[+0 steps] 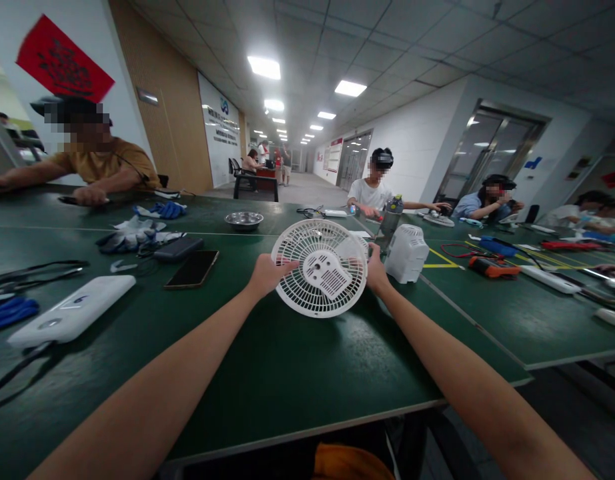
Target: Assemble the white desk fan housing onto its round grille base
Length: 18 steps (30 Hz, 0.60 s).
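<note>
A round white fan grille (300,293) with a slotted plate at its middle is held tilted above the green table (307,380). My left hand (268,275) grips its left rim, the thumb lying across the front and the other fingers hidden behind. At the right rim, my right hand (376,267) is closed on the edge, with most of its fingers out of sight. A white plastic housing (408,253) stands upright just right of my right hand. Behind that hand is a grey bottle (390,220).
A metal bowl (244,221), phone (192,269), black case (178,248), gloves (132,237) and white power bank (75,312) lie left. An orange meter (493,267) and white power strip (549,279) lie right. Several people sit around the tables.
</note>
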{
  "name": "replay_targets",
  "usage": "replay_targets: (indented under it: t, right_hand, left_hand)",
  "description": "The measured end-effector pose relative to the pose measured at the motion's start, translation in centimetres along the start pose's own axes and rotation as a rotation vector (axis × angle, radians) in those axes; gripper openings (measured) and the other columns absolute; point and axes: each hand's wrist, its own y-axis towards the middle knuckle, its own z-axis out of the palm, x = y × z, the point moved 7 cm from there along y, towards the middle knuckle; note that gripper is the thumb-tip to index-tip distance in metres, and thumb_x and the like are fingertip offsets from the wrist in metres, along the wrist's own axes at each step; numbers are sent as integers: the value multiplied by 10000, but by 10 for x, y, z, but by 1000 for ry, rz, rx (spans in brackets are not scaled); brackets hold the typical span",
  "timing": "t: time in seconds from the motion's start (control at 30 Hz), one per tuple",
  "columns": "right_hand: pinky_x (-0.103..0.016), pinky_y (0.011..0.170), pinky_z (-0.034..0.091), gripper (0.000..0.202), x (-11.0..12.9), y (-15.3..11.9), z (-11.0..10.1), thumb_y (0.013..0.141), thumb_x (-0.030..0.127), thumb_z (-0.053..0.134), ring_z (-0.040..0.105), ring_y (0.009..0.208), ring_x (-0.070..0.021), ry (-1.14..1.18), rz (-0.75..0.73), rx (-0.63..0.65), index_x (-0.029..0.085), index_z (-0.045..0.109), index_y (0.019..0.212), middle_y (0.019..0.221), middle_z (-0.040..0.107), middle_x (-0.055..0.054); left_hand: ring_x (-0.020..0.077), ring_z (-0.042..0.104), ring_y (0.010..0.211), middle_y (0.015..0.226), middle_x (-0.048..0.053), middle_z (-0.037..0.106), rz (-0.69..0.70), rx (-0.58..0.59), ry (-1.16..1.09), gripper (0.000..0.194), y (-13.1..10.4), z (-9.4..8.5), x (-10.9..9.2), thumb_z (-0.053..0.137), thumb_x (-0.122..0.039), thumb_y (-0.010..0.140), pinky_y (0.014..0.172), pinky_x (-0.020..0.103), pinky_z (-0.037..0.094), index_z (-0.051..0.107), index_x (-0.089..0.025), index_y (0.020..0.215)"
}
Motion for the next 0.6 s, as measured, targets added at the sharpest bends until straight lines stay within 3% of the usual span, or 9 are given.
replay_targets:
  t: [0.1,0.2,0.3,0.4,0.53,0.6]
  right_hand:
    - [-453,960,433,729,-1,7,-31,710,418,711,584,1012,-286,-502,-118,-245,241,381,1335,1108,576,-93]
    - [-430,912,455,685,-14,13,-42,725,411,691,583,979,-280,-706,-106,-277,232,422,1329,1156,524,-123]
    - [-413,896,458,608,-22,18,-44,737,395,680,575,959,-274,-797,-112,-260,215,474,1280,1126,511,-121]
    - [-411,947,431,485,-11,20,-46,756,362,660,537,1036,-285,-831,-212,-284,200,531,1194,1086,516,-116]
    - [-467,1041,347,445,25,8,-75,786,333,613,431,1210,-316,-824,-408,-574,200,521,1200,1217,467,-145]
    - [-507,1065,309,514,32,-1,-98,785,319,597,367,1289,-335,-802,-412,-759,204,467,1269,1324,399,-164]
  left_hand:
    - [240,725,652,743,93,755,-33,-4,-7,251,1,-2,5,773,-362,756,600,364,586,749,-132,854]
    - [249,720,632,728,103,750,-87,-29,-7,298,3,-6,12,777,-383,742,587,372,580,748,-109,855]
    - [253,725,654,754,113,757,-173,-75,-24,347,5,-13,23,808,-389,699,611,372,582,745,-92,869]
    - [251,734,692,808,120,768,-258,-93,-75,372,6,-17,34,837,-369,662,636,363,586,742,-98,899]
    - [267,741,717,828,129,770,-295,-75,-90,401,6,-20,42,841,-385,655,643,378,595,736,-104,919]
    - [272,743,724,828,135,769,-294,-65,-99,416,6,-20,44,837,-403,659,649,388,598,732,-98,922]
